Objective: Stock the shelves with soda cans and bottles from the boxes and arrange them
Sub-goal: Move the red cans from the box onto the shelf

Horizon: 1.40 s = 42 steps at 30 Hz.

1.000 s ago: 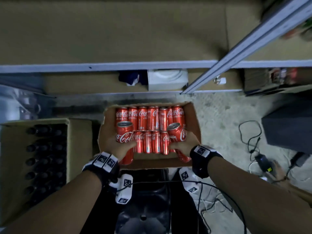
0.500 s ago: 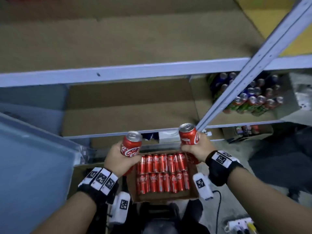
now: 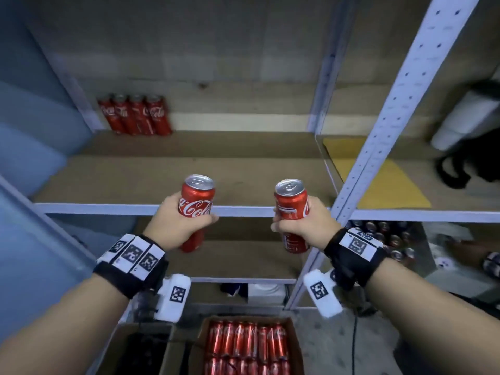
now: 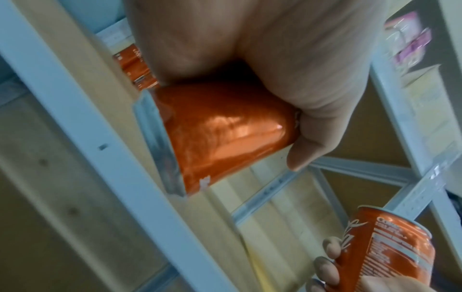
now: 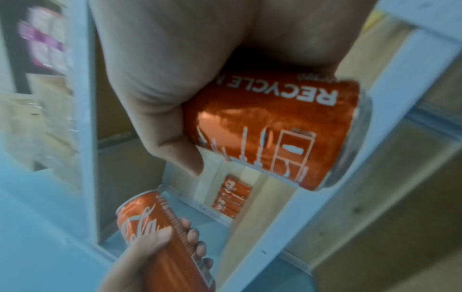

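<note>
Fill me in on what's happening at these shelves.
A person is stocking a metal shelf unit with red cola cans. The left hand grips one can and the right hand grips another can, both upright and held in front of the shelf. Four cans already stand in a row at its back left corner. Below, an open box on the floor holds many more cans.
</note>
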Tool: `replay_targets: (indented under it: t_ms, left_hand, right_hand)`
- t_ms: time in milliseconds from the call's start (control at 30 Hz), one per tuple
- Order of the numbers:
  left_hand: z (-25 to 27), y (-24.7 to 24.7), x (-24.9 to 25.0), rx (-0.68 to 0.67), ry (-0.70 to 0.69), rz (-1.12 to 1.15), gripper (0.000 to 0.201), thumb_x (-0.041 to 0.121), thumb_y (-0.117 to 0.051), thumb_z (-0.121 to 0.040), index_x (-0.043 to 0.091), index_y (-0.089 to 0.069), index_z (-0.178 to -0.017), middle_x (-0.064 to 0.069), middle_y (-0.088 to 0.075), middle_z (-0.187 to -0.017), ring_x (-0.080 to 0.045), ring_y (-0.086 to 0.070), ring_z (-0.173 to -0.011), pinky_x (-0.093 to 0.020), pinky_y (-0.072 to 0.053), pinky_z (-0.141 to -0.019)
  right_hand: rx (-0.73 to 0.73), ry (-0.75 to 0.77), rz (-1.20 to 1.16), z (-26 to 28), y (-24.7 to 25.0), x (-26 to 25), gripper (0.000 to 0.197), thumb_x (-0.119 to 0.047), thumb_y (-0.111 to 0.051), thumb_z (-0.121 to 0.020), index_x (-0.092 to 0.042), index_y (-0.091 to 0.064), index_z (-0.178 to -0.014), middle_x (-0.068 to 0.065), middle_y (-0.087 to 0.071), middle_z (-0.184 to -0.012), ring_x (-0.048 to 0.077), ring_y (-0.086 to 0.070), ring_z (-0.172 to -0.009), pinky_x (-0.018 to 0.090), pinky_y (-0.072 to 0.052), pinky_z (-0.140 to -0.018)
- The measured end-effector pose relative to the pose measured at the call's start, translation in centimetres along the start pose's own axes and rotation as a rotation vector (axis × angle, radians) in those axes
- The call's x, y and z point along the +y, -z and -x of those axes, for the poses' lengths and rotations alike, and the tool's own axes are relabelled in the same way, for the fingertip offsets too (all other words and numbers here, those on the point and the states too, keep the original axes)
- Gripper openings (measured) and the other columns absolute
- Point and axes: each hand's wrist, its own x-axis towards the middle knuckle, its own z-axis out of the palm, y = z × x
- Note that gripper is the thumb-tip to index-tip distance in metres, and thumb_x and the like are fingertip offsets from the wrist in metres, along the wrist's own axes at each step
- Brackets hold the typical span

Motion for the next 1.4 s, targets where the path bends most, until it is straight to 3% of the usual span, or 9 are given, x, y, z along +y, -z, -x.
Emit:
replay_targets:
  t_ms: [100, 267, 367, 567, 700, 867, 967, 1067, 1400]
  left_hand:
    - [-0.9, -0.4, 3.0, 0.060, -0.035, 0.016, 0.029, 0.017, -0.092, -0.070, 0.012, -0.067, -0.083, 0.004, -0.071, -0.071, -0.005, -0.066, -0.066, -0.028, -0.051, -0.071]
    - [-2.8, -0.7, 5.4, 0.102, -0.069, 0.073, 0.047, 0.043, -0.086, -0.050, 0.014, -0.067, -0.081, 0.002, -0.070, -0.071, -0.014, -0.066, -0.070, -0.034, -0.054, -0.074]
    - [-5.1, -0.3, 5.4, 0.090, -0.063, 0.069, 0.041, 0.036, -0.089, -0.054, 0.015, -0.066, -0.082, 0.001, -0.071, -0.073, -0.016, -0.069, -0.072, -0.037, -0.056, -0.078]
    - [-12.7, 2.5, 2.8, 0.059, -0.036, 0.046, 0.034, 0.023, -0.092, -0.065, 0.016, -0.067, -0.086, 0.003, -0.072, -0.077, -0.012, -0.069, -0.074, -0.029, -0.054, -0.077]
    - [-18.4, 5.5, 0.3, 0.064, -0.007, 0.059, 0.030, 0.015, -0.091, -0.070, 0.019, -0.067, -0.090, 0.000, -0.074, -0.085, -0.013, -0.070, -0.078, -0.026, -0.053, -0.077]
    - [-25.2, 9.3, -2.9, 0.006, 0.021, 0.036, 0.028, 0.030, -0.090, -0.072, 0.018, -0.070, -0.085, 0.001, -0.073, -0.081, -0.011, -0.070, -0.076, -0.027, -0.055, -0.077]
    - [-29.1, 10.7, -5.3, 0.032, 0.083, 0.033, 0.034, 0.034, -0.087, -0.074, 0.025, -0.069, -0.101, 0.005, -0.072, -0.094, -0.012, -0.068, -0.088, -0.030, -0.051, -0.086]
    - [-31.9, 11.1, -7.5, 0.047, 0.080, 0.063, 0.045, 0.026, -0.082, -0.079, 0.029, -0.060, -0.118, 0.004, -0.069, -0.106, -0.019, -0.066, -0.100, -0.033, -0.048, -0.092]
    - [-34.5, 10.4, -11.4, 0.130, 0.029, 0.175, 0.061, 0.018, -0.083, -0.081, 0.021, -0.050, -0.133, 0.020, -0.062, -0.106, 0.013, -0.058, -0.092, -0.001, -0.040, -0.077]
  right_hand:
    - [-0.015, 0.074, 0.005, -1.6, 1.5, -2.5, 0.042, -0.025, -0.087, -0.056, -0.003, -0.069, -0.087, 0.012, -0.075, -0.086, 0.027, -0.072, -0.080, 0.037, -0.058, -0.082]
    - [-0.029, 0.108, -0.021, -5.2, 2.0, -4.6, 0.039, -0.018, -0.089, -0.058, -0.004, -0.069, -0.088, 0.007, -0.076, -0.084, 0.023, -0.073, -0.080, 0.040, -0.058, -0.087]
    - [-0.022, 0.099, -0.007, -8.0, 1.3, -5.1, 0.050, -0.033, -0.086, -0.049, -0.006, -0.070, -0.088, 0.009, -0.076, -0.085, 0.028, -0.074, -0.084, 0.044, -0.059, -0.088]
    - [0.084, 0.012, -0.032, -15.5, -2.4, -4.9, 0.050, -0.027, -0.089, -0.050, -0.009, -0.071, -0.093, 0.007, -0.077, -0.085, 0.023, -0.074, -0.082, 0.034, -0.058, -0.082]
    - [0.193, -0.062, -0.005, -20.8, -5.8, -4.9, 0.029, -0.005, -0.086, -0.071, -0.005, -0.071, -0.095, 0.003, -0.074, -0.082, 0.009, -0.069, -0.071, 0.025, -0.052, -0.072]
    - [0.324, -0.205, -0.029, -27.3, -10.3, -4.5, 0.023, -0.010, -0.088, -0.073, -0.019, -0.070, -0.084, 0.005, -0.074, -0.089, 0.020, -0.071, -0.085, 0.033, -0.055, -0.084]
    - [0.396, -0.302, -0.062, -30.5, -12.9, -4.5, 0.030, -0.024, -0.091, -0.071, -0.019, -0.071, -0.093, 0.002, -0.073, -0.092, 0.017, -0.070, -0.084, 0.030, -0.052, -0.081]
    - [0.422, -0.289, 0.000, -33.5, -15.2, -4.5, 0.020, -0.022, -0.089, -0.072, -0.020, -0.071, -0.081, 0.001, -0.074, -0.083, 0.016, -0.072, -0.078, 0.032, -0.058, -0.079]
    - [0.400, -0.341, -0.006, -37.7, -20.1, -5.1, 0.021, -0.016, -0.087, -0.076, -0.012, -0.069, -0.086, -0.001, -0.068, -0.073, 0.011, -0.064, -0.059, 0.011, -0.043, -0.041]
